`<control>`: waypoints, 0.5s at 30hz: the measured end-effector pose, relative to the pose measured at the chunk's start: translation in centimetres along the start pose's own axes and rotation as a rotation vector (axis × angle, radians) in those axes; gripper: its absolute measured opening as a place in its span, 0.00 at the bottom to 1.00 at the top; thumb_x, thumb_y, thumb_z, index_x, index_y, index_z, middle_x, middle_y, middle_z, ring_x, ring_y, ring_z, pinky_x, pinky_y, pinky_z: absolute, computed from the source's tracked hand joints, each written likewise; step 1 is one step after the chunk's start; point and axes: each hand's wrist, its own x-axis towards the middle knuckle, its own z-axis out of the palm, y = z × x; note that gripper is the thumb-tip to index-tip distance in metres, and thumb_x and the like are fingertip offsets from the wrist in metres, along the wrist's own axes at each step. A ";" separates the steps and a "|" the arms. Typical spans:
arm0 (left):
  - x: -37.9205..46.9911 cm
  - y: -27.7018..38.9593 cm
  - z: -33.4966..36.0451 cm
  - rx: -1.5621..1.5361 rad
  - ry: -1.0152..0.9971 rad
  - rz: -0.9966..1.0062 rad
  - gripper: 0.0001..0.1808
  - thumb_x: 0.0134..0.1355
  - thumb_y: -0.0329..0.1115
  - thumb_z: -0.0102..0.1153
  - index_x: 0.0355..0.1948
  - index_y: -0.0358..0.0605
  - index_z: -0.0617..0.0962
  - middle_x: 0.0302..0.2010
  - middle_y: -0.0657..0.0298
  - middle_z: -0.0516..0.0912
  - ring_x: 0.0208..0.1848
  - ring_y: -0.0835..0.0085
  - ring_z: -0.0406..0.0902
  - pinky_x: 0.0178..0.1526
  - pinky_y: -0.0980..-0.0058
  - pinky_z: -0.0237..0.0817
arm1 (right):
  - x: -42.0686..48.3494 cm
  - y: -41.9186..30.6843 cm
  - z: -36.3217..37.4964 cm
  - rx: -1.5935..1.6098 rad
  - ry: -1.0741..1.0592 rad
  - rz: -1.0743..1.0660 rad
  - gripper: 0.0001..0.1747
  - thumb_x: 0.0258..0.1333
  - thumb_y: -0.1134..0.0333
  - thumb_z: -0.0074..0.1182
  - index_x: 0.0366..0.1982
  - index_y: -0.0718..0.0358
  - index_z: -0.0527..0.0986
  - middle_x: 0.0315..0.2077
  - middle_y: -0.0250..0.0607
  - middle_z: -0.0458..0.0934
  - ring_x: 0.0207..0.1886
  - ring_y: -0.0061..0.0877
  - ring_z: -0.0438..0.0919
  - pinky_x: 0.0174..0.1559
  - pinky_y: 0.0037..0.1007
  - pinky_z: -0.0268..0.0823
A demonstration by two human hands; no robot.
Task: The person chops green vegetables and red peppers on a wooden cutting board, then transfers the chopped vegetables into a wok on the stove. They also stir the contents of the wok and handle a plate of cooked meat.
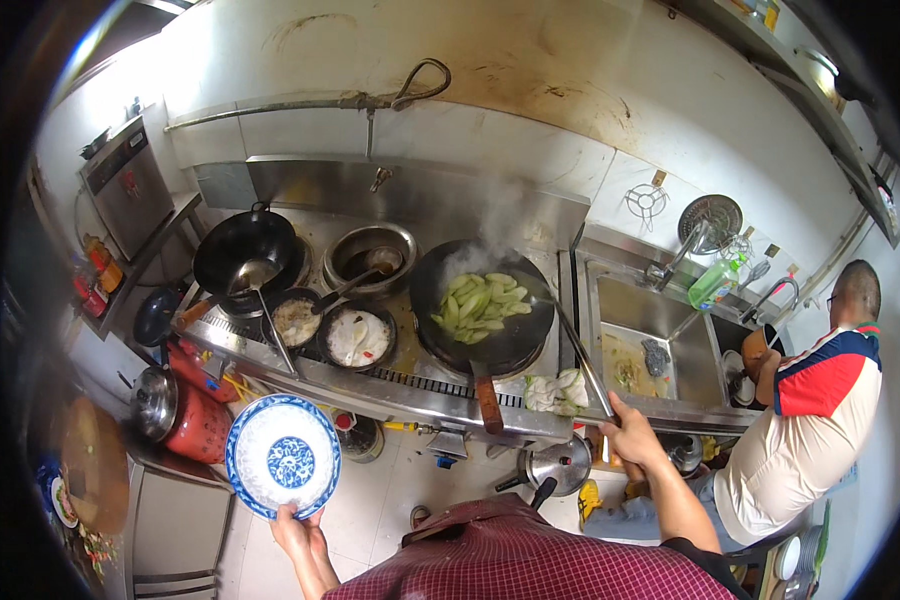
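Note:
My left hand (300, 529) grips the near rim of a blue-and-white patterned plate (283, 456), held out in front of the stove with nothing on it. My right hand (631, 435) is closed around the long metal handle of a cooking utensil (581, 352). Its head end reaches the right side of a black wok (427, 300) and is hard to make out. Sliced green vegetables (480, 306) lie steaming in that wok, whose wooden handle (487, 401) points towards me.
Left on the stove (412, 360) stand another black wok (229, 244), a metal pot (371, 259) with a ladle, and two seasoning bowls (356, 336). A cloth (559, 391) lies near the front edge. One person (817, 420) works at the sink (637, 330) to the right.

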 end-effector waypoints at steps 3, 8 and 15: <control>1.1 0.7 -1.3 0.013 0.006 0.012 0.34 0.51 0.22 0.44 0.63 0.33 0.63 0.56 0.43 0.74 0.48 0.50 0.81 0.34 0.58 0.84 | 1.8 -1.5 4.2 0.590 -0.077 0.126 0.36 0.62 0.73 0.52 0.70 0.63 0.56 0.19 0.31 0.68 0.17 0.20 0.69 0.17 0.29 0.67; 1.3 2.1 -1.6 -0.003 0.022 0.022 0.34 0.50 0.22 0.43 0.63 0.33 0.63 0.56 0.43 0.74 0.48 0.50 0.82 0.32 0.59 0.84 | 4.3 -2.2 5.3 0.481 -0.100 0.095 0.36 0.62 0.72 0.53 0.70 0.64 0.56 0.17 0.31 0.69 0.17 0.22 0.70 0.18 0.30 0.67; 0.6 2.2 -2.6 -0.029 0.040 0.070 0.33 0.51 0.23 0.44 0.61 0.30 0.65 0.55 0.43 0.74 0.47 0.50 0.82 0.35 0.59 0.84 | 6.3 -4.0 4.4 0.264 -0.158 -0.092 0.38 0.60 0.69 0.53 0.70 0.67 0.55 0.20 0.41 0.76 0.21 0.25 0.78 0.18 0.32 0.67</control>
